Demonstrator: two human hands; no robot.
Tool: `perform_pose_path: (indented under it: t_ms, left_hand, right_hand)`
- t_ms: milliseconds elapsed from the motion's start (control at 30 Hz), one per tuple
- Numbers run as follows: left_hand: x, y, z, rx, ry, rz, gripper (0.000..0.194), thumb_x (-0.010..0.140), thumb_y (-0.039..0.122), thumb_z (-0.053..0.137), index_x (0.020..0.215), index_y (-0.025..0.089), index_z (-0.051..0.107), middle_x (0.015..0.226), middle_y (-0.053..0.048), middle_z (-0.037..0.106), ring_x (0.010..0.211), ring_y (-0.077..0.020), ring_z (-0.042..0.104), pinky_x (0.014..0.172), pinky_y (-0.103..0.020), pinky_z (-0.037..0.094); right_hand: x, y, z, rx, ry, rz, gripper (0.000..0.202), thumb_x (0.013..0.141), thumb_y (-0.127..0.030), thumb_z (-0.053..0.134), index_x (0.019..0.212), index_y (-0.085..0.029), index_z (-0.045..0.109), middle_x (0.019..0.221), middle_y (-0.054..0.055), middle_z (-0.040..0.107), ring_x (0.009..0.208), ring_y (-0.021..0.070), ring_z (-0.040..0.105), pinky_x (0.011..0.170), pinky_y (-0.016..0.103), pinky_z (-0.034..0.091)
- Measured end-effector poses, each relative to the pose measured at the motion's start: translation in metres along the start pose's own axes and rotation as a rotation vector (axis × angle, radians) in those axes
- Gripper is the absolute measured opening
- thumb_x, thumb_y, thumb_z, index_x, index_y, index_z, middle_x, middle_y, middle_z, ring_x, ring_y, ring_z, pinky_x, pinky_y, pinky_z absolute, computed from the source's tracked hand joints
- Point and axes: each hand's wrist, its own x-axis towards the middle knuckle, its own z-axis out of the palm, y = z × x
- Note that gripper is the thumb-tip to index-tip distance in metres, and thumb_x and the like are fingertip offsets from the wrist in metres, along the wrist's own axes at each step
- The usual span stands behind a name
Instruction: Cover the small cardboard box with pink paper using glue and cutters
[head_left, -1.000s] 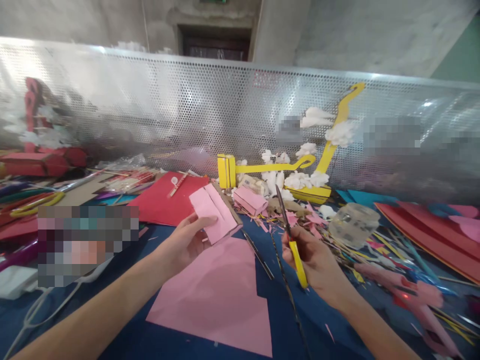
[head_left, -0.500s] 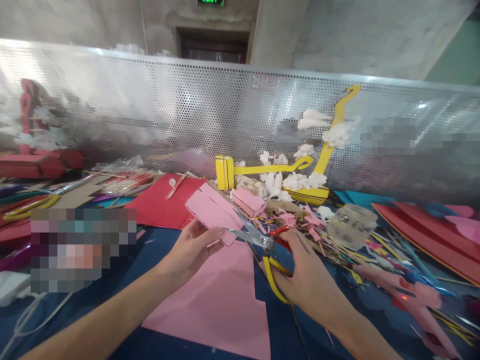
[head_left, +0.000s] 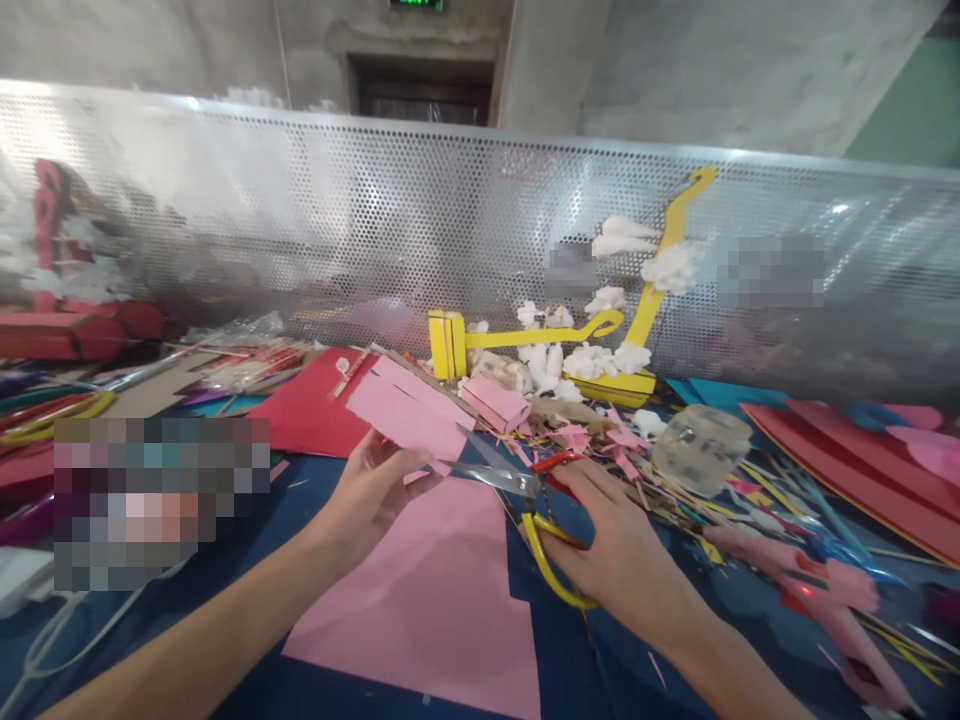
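Note:
Between the thumb and fingers of my left hand (head_left: 379, 490) is a small pink sheet (head_left: 409, 405) with slits cut in it, held tilted above the table. My right hand (head_left: 607, 530) grips scissors (head_left: 514, 478) with one red and one yellow handle loop. The blades are parted and point left, their tips by the right lower edge of the small sheet. Under both hands lies a larger pink sheet (head_left: 435, 600) with a notched right edge. A folded pink piece (head_left: 495, 402) rests just beyond the blades.
Yellow shapes with white tufts (head_left: 607, 360) stand at the back by a perforated metal panel (head_left: 337, 220). On the right are paper scraps (head_left: 622, 440), a clear tape roll (head_left: 701, 450) and a pink glue gun (head_left: 810, 580). A red sheet (head_left: 307, 410) lies back left.
My left hand and the small pink sheet have shifted left, away from the scissors. The blades, which overlapped the sheet, now sit mostly beside its edge. My right hand has barely moved.

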Motion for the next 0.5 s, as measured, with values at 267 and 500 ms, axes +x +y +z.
perform_pose_path:
  t_ms: [267,500]
  left_hand:
    - [0.0042,-0.0046,-0.0046,0.067,0.014,-0.018,0.034,0.074,0.031,0.093,0.098,0.017,0.074,0.104,-0.008,0.079,0.092,-0.0207,0.073,0.075,-0.03,0.06]
    - [0.0009,-0.0064,-0.0062,0.239,-0.068,-0.011,0.047,0.078,0.035,0.09,0.119,0.017,0.074,0.119,-0.012,0.079,0.106,-0.0263,0.075,0.085,-0.032,0.061]
  right_hand:
    - [-0.001,0.0077,0.0066,0.101,0.061,0.087,0.034,0.086,-0.028,0.072,0.117,-0.02,0.06,0.114,0.01,0.068,0.099,0.0276,0.068,0.086,0.037,0.055]
    - [0.0004,0.0073,0.0077,0.117,0.067,0.107,0.032,0.088,-0.031,0.072,0.116,-0.02,0.06,0.112,0.01,0.068,0.098,0.0275,0.068,0.084,0.037,0.054]
